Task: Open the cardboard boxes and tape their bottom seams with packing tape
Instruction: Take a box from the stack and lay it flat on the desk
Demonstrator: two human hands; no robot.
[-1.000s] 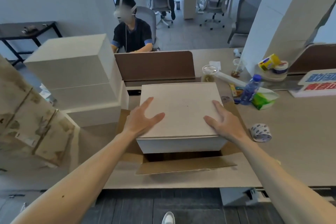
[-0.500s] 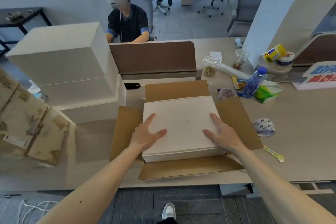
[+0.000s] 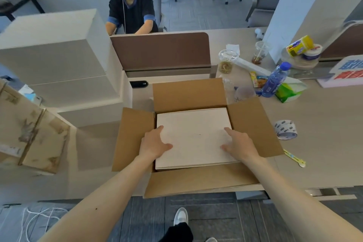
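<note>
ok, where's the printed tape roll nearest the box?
Head view, right side: the tape roll lies on the desk just past the open cardboard box, beyond its right flap and nearer than the blue bottle.

Soft, even daylight from the far windows; faint shadows on the surface (image 3: pixel 314 124); wide-angle edges bent, slightly soft.

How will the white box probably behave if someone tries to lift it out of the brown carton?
The white box is likely stiff: its top looks flat under the left hand and right hand. It may be hard to grasp, since it fills the brown carton almost wall to wall. Its smooth faces could slip.
</note>
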